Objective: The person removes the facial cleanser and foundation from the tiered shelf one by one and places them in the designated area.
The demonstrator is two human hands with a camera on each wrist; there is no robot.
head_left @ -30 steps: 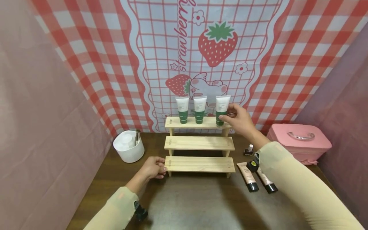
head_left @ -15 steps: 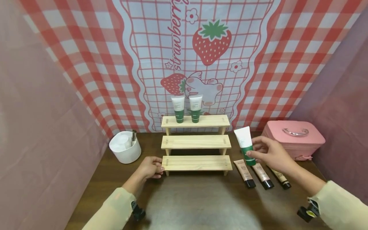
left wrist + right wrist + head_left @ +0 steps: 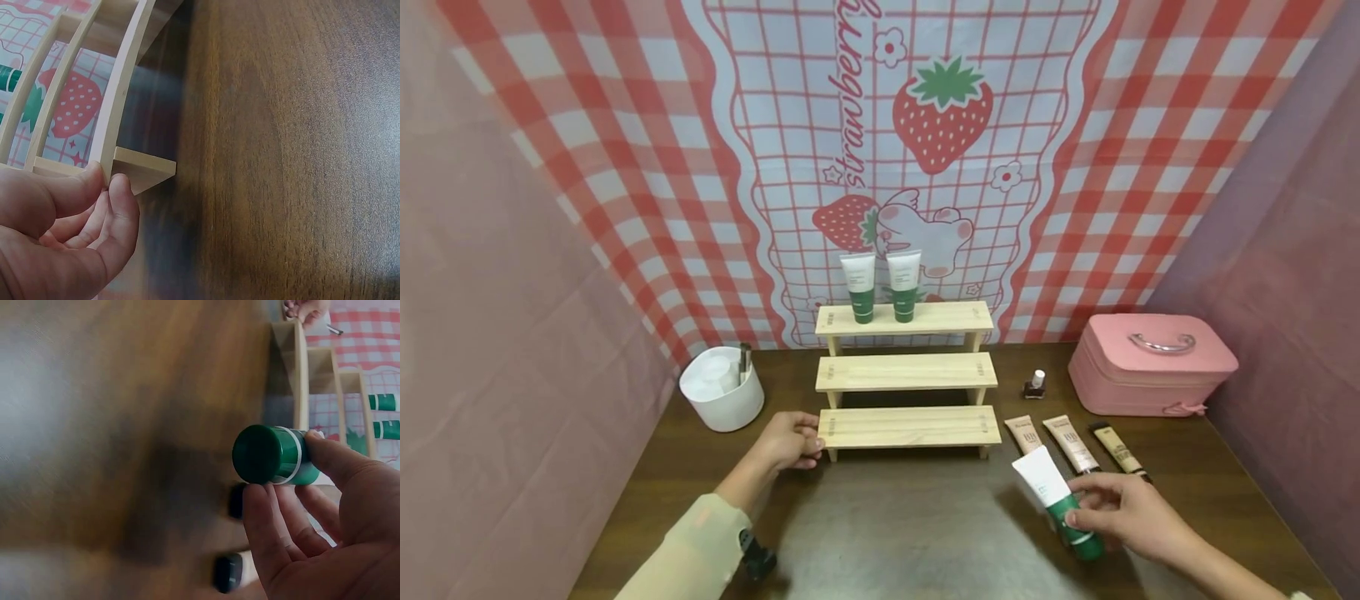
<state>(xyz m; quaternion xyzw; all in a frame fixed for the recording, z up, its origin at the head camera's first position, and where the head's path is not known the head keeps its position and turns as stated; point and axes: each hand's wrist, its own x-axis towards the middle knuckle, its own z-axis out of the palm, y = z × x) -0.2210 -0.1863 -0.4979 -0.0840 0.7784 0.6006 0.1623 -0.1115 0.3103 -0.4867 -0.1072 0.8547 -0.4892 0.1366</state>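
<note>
My right hand (image 3: pixel 1138 512) pinches a white tube with a green cap (image 3: pixel 1062 507) above the table's right front, the tube tilted with its cap toward me. In the right wrist view the green cap (image 3: pixel 272 455) sits between thumb and fingers. With thumb and fingertips my left hand (image 3: pixel 788 440) pinches the left end of the lowest step of a three-tier wooden rack (image 3: pixel 910 427); the left wrist view shows the thumb and index finger on the board's edge (image 3: pixel 107 147). Two matching tubes, a left one (image 3: pixel 861 287) and a right one (image 3: pixel 904 285), stand on the top step.
Two BB cream tubes (image 3: pixel 1070 442) and a yellowish tube with dark ends (image 3: pixel 1118 448) lie right of the rack. Behind them are a small dark bottle with a white cap (image 3: pixel 1034 385) and a pink case (image 3: pixel 1153 367). A white round holder (image 3: pixel 722 400) stands at left.
The right hand has lifted the third white-and-green tube off the rack's top step and brought it right and down toward the table's front. The left hand stays at the rack's lowest step.
</note>
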